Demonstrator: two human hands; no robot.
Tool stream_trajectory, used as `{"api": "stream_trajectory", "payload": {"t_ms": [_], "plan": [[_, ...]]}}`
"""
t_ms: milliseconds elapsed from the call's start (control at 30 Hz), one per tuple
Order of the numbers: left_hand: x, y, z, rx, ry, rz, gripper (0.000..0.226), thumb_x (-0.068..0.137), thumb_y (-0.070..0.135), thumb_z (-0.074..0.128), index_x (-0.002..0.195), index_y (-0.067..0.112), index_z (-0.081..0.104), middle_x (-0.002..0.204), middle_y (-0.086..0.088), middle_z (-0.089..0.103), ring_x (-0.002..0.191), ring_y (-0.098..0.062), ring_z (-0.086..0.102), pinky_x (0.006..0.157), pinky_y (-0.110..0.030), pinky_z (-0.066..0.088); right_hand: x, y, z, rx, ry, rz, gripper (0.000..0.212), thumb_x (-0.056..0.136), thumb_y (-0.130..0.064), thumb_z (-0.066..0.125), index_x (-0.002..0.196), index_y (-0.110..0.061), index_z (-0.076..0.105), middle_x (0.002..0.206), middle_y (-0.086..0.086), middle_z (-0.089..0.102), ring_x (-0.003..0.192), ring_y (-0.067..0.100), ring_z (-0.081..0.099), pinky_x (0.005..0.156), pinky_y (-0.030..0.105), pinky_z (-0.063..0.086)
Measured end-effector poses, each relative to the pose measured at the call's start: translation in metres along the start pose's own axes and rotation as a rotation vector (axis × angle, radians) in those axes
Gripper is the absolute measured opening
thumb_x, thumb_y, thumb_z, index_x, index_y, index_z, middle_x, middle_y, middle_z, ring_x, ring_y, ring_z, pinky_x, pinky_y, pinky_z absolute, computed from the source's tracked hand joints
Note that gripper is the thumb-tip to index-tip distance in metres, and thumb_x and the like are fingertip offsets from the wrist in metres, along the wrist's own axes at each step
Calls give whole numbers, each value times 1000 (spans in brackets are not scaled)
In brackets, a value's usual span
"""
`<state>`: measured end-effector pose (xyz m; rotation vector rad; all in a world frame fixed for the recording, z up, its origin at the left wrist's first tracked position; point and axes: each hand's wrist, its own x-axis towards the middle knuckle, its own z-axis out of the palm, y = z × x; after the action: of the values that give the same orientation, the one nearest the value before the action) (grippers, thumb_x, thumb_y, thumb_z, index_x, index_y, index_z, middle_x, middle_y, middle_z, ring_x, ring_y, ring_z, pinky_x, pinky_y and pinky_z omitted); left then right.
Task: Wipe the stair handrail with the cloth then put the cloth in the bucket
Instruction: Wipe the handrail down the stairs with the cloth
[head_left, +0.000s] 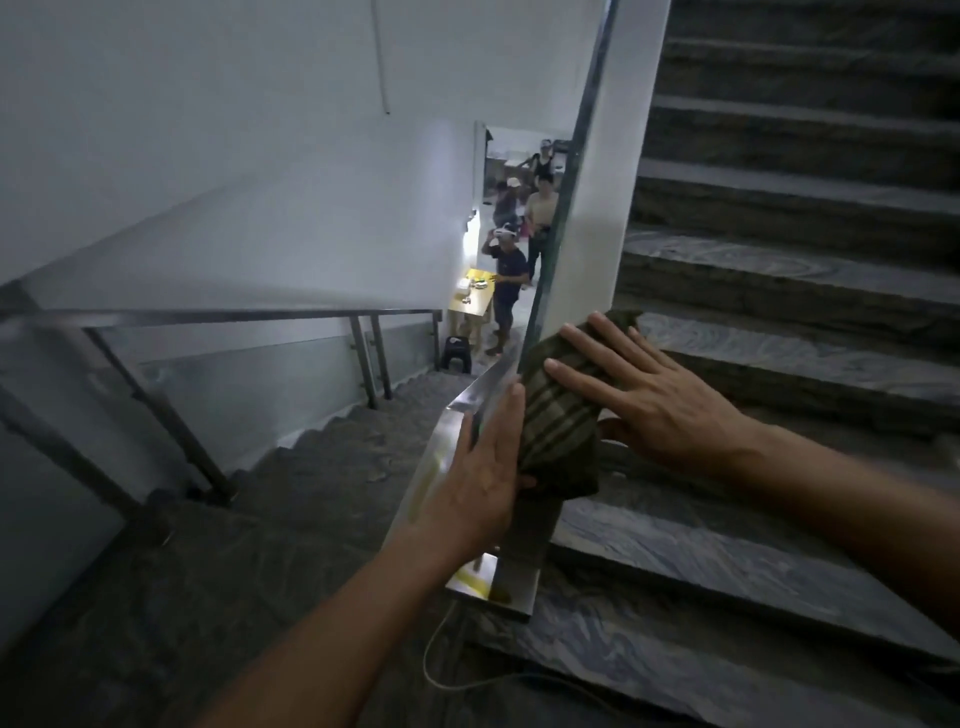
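Dim stairwell, no bucket in view, and the handrail (470, 410) runs under the hands so its top is largely covered; the green striped cloth (558, 415), folded thick, drapes over the rail, right hand (644, 400) pressing flat on it with fingers spread, left hand (480, 478) open-palmed against its near side

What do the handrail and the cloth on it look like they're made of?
The handrail looks like polished metal, probably stainless steel: flat and mirror-bright with sharp reflections. The cloth looks like soft woven fabric, dull olive with darker stripes, folding limply over the rail under the right hand.
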<state>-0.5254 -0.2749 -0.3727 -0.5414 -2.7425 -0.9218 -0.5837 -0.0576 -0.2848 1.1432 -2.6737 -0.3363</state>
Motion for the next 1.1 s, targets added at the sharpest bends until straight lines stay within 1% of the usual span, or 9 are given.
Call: {"api": "stream_trajectory", "payload": {"t_ms": [167, 267, 400, 500, 600, 667, 867, 967, 1100], "plan": [[5, -10, -4, -55, -20, 118, 92, 89, 26, 59, 148, 27, -12, 160, -7, 8, 144, -30, 20, 111, -54, 33, -17, -29, 3, 155, 12, 164, 83, 89, -32, 52, 147, -41, -7, 158, -3, -19, 145, 25, -21, 111, 45, 14], [11, -24, 0, -40, -44, 240, 97, 89, 23, 59, 146, 22, -19, 161, -11, 3, 148, -27, 11, 117, -56, 17, -24, -42, 7, 215, 31, 244, 83, 91, -25, 50, 147, -41, -8, 158, -4, -21, 146, 23, -17, 110, 40, 28], [14, -36, 2, -40, -86, 335, 105, 90, 22, 58, 139, 32, -35, 160, -12, -5, 149, -28, 1, 121, -44, 1, -27, -60, 2, 328, 44, 278, 75, 87, -36, 33, 149, -35, -8, 158, -1, -20, 147, 20, -16, 120, 38, 7], [14, -45, 5, -58, -118, 390, 110, 89, 17, 60, 138, 32, -38, 160, -12, -9, 149, -30, -3, 121, -44, 3, -32, -76, 4, 393, 59, 323, 81, 82, -44, 38, 149, -34, -7, 159, -2, -22, 147, 16, -16, 120, 39, 10], [18, -54, 11, -61, -155, 451, 103, 89, 24, 62, 145, 4, -23, 159, -19, -7, 149, -30, -3, 117, -57, 19, -31, -95, 15, 351, 188, 392, 84, 85, -56, 50, 150, -31, 6, 161, 1, -7, 149, 21, 2, 113, 51, 31], [20, -60, 14, -84, -169, 517, 93, 92, 31, 53, 145, -5, -13, 158, -23, -7, 149, -32, -4, 115, -60, 20, -29, -106, 25, 331, 275, 431, 81, 84, -49, 57, 150, -27, 15, 161, 5, 2, 147, 26, 15, 107, 51, 40], [29, -84, 21, -95, -204, 792, 94, 87, 18, 40, 137, 23, -39, 154, -5, -32, 146, -26, -21, 119, -53, 2, -20, -141, 56, 192, 537, 599, 61, 89, -7, 55, 145, -12, 32, 158, 17, 17, 129, 31, 48, 97, 38, 52], [26, -98, 19, -20, -253, 872, 87, 82, 15, 30, 139, 21, -36, 150, -1, -41, 145, -24, -25, 120, -52, 1, -9, -168, 77, 88, 599, 704, 49, 96, -8, 42, 143, -3, 33, 155, 26, 13, 138, 34, 35, 105, 38, 45], [13, -117, 14, 152, -391, 875, 96, 84, 2, 43, 139, 18, -35, 150, -6, -41, 141, -21, -34, 120, -49, -7, -1, -201, 114, 81, 533, 831, 52, 94, -4, 35, 145, -1, 28, 155, 26, 7, 145, 36, 18, 106, 46, 42]]}}
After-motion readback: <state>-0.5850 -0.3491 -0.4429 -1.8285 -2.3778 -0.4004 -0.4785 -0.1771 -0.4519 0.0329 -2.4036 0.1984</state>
